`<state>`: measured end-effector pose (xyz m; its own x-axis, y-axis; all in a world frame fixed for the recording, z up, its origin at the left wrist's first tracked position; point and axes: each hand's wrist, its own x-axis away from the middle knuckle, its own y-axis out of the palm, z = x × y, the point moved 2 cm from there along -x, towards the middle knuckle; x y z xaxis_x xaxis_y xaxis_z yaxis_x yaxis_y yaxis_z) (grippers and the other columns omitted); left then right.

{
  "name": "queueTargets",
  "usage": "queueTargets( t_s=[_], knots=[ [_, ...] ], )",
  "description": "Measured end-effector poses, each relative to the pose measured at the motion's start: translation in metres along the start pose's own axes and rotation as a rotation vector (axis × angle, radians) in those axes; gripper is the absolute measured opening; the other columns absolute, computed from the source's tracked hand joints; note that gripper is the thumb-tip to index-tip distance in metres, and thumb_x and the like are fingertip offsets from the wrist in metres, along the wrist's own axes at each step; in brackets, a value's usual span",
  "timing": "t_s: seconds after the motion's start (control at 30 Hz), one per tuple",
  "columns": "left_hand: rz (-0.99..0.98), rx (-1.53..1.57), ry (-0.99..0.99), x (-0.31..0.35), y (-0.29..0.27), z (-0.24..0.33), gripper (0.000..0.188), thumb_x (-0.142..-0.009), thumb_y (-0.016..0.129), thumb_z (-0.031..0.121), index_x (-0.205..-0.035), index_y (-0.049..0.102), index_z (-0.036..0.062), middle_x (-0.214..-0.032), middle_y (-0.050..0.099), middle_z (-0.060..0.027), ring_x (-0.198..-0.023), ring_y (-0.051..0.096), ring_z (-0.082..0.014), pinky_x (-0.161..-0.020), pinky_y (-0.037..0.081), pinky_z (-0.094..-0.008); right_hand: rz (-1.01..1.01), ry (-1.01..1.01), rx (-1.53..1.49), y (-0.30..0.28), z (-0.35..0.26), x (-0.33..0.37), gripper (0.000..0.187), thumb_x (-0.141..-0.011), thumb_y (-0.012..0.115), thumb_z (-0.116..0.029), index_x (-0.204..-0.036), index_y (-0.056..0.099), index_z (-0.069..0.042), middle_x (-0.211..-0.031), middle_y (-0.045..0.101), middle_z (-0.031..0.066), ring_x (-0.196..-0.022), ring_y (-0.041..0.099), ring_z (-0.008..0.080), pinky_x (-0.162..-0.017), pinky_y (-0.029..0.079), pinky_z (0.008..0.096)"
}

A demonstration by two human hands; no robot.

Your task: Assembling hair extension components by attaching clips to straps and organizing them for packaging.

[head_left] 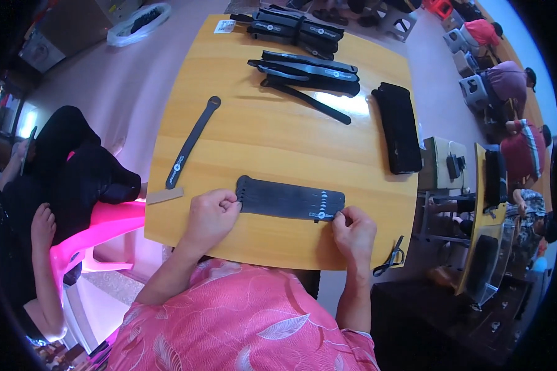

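My L hand (pixel 213 216) pinches left end of black strap stack (pixel 284 199), R hand (pixel 355 232) its lower right corner, nr my side of table (pixel 260 142). Risk: uneven pull w/ one hand might fan straps outta line.

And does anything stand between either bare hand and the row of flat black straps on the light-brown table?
Nothing visible does. The bare left hand touches the left end of the row of flat black straps, the bare right hand its lower right corner.
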<state>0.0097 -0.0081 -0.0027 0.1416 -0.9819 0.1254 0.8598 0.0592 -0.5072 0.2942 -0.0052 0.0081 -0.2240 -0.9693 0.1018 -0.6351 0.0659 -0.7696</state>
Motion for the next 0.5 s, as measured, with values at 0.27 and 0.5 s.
queueTargets(
  t_s=[0.27,0.5],
  knots=[
    [-0.006,-0.043,0.025,-0.001,-0.001,-0.001,0.010,-0.074,0.068,0.005,-0.080,0.065,-0.0026,-0.062,0.061,-0.0051,-0.057,0.055,-0.0066,-0.052,0.044,-0.0221,0.069,-0.044,0.025,0.002,0.000,0.003,0.014,-0.078,0.061,-0.012,-0.072,0.063,0.001,-0.056,0.057,0.0115,-0.051,0.054,0.0149,-0.053,0.044,0.0290],
    [-0.107,-0.313,0.007,-0.007,-0.019,0.009,0.021,-0.072,0.071,0.020,-0.071,0.064,0.0006,-0.064,0.062,-0.0179,-0.059,0.062,-0.0316,-0.056,0.049,-0.0388,0.024,0.020,0.197,-0.001,-0.013,0.002,0.016,-0.074,0.063,-0.018,-0.071,0.062,-0.002,-0.068,0.062,0.0189,-0.067,0.062,0.0361,-0.063,0.049,0.0423]
  ],
)
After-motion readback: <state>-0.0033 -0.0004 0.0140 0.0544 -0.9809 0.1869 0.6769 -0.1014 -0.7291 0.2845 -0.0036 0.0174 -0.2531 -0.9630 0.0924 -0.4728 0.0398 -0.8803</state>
